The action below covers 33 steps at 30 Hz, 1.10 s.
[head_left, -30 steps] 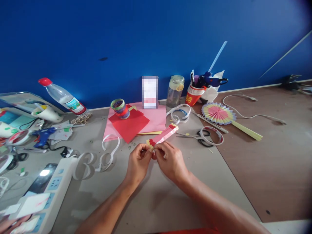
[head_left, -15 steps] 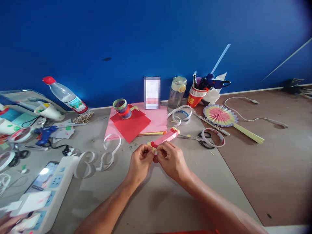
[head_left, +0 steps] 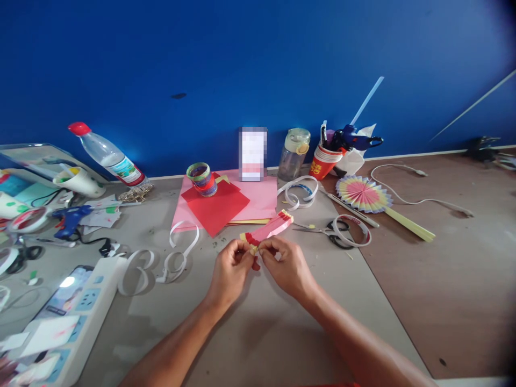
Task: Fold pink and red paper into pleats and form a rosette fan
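While a power strip (head_left: pixel 76 317) and glue gun (head_left: pixel 69 220) clutter the far left of the table (head_left: pixel 250 333), the left hand (head_left: pixel 230 271) pinches the near end of a folded paper strip (head_left: pixel 266 230), fingers closed on it. Right hand (head_left: pixel 288 264) pinches the same end, touching the left. Strip angles up-right above the table, near red paper (head_left: pixel 215 207). Scissors (head_left: pixel 330 232) and paper fan (head_left: pixel 365 193) lie right.

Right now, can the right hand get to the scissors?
Probably yes. The scissors lie just beyond and right of the right hand, with bare table between. But it and the left hand are pinching the folded paper strip, so it must let go first.
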Each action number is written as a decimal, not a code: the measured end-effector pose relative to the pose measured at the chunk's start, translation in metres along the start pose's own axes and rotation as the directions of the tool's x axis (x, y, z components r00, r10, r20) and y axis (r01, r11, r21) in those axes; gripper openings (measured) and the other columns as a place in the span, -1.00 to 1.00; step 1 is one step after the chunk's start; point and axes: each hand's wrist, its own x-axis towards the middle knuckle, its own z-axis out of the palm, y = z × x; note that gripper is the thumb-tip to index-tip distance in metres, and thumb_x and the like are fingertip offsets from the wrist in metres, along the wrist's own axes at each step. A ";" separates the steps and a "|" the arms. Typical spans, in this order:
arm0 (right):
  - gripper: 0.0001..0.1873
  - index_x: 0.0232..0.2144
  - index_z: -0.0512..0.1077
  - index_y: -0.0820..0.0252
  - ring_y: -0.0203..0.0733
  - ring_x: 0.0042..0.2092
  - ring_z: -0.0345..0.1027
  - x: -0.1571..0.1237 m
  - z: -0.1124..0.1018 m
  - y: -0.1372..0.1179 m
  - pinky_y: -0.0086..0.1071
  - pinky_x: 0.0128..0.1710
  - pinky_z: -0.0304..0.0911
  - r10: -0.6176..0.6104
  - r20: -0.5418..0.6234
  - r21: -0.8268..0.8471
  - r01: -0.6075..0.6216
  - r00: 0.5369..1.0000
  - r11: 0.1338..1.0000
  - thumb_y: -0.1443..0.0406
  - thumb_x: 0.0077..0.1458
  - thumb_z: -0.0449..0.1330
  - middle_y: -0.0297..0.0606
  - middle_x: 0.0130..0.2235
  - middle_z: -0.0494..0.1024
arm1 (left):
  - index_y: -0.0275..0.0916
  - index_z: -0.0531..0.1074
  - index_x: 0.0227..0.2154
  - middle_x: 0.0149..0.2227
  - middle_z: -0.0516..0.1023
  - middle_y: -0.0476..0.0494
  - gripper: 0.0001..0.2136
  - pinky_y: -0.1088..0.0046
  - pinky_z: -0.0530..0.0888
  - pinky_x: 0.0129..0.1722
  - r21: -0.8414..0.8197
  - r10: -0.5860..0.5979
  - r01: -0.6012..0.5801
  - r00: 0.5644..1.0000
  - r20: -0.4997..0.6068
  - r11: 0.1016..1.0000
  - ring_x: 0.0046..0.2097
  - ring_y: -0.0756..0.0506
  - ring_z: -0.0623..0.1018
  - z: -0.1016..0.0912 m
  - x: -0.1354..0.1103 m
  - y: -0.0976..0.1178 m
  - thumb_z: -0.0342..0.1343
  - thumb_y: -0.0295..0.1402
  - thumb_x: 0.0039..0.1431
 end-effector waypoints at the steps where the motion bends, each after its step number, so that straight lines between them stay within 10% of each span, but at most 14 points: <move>1: -0.82 -0.54 0.45 0.21 -0.35 -0.46 0.28 0.000 -0.001 -0.002 -0.53 -0.43 0.13 0.025 0.018 0.011 -0.025 1.000 1.000 0.42 -0.07 0.05 -0.36 -0.51 0.48 | -0.25 0.32 -0.49 -0.56 0.46 0.05 -0.88 0.56 0.37 -0.45 0.040 0.021 -0.021 1.000 -0.008 0.999 -0.49 0.03 0.48 0.000 -0.001 0.001 0.09 -0.36 0.11; 16: -0.85 -0.61 0.35 0.23 -0.37 -0.53 0.14 0.002 -0.003 0.003 -0.51 -0.54 0.03 0.182 0.097 0.118 -0.193 0.978 0.974 0.34 -0.08 0.03 -0.41 -0.60 0.34 | -0.23 0.30 -0.50 -0.52 0.43 0.03 -0.90 0.56 0.36 -0.47 0.267 0.150 -0.143 0.989 -0.005 0.953 -0.47 0.03 0.48 0.000 -0.003 0.002 0.03 -0.42 0.12; 23: -0.83 -0.55 0.45 0.25 -0.35 -0.51 0.21 -0.002 0.000 -0.005 -0.51 -0.50 0.09 0.172 0.049 0.032 -0.173 0.984 0.984 0.36 -0.08 0.06 -0.37 -0.56 0.42 | -0.21 0.30 -0.49 -0.44 0.39 -0.02 -0.89 0.50 0.37 -0.34 0.517 0.490 -0.429 0.871 0.020 0.741 -0.38 0.00 0.42 -0.001 -0.004 -0.002 0.01 -0.53 0.08; 33: -0.85 -0.54 0.44 0.25 -0.32 -0.50 0.24 -0.001 0.000 -0.002 -0.48 -0.48 0.14 0.267 0.135 0.176 -0.288 0.954 0.941 0.32 -0.09 0.07 -0.36 -0.56 0.44 | -0.21 0.34 -0.42 -0.42 0.41 -0.07 -0.86 0.51 0.38 -0.31 0.571 0.619 -0.576 0.772 0.144 0.585 -0.34 -0.02 0.44 -0.004 -0.004 -0.002 -0.03 -0.58 0.10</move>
